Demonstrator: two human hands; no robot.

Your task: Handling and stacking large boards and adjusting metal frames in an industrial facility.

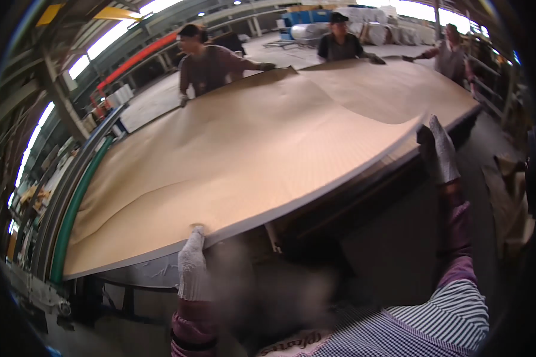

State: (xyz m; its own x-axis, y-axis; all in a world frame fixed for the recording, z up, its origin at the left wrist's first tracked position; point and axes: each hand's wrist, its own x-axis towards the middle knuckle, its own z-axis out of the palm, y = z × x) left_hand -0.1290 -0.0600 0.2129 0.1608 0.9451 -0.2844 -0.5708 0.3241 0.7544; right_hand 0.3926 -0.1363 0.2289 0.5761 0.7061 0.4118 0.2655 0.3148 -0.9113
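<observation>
A large tan sheet [238, 160] with a pale grey edge spreads over a long table, its surface rising in soft waves. My left hand [192, 265], in a whitish knit glove, grips the near edge with the thumb on top; the fingers beneath are hidden. Farther right, my right hand [439, 149], in a glove with a dark palm, is raised at the sheet's lifted edge and appears to pinch it. Part of that grip is hidden. Below the raised edge, the dark side of the table [339, 208] shows.
Along the far edge, a person at left [205, 65], another in the middle [339, 44] and a third at right [452, 56] have gloved hands at the sheet. A green roller [80, 208] bounds the left end. Wrapped rolls [369, 33] lie behind.
</observation>
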